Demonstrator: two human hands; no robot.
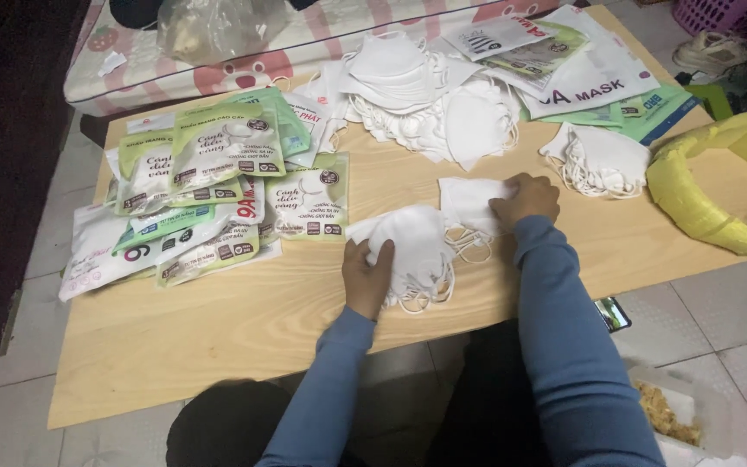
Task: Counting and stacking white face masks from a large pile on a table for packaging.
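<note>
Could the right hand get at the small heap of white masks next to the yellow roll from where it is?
Probably yes. The right hand rests on a folded mask, and only bare wooden table lies between it and the small heap of masks beside the yellow roll.
</note>
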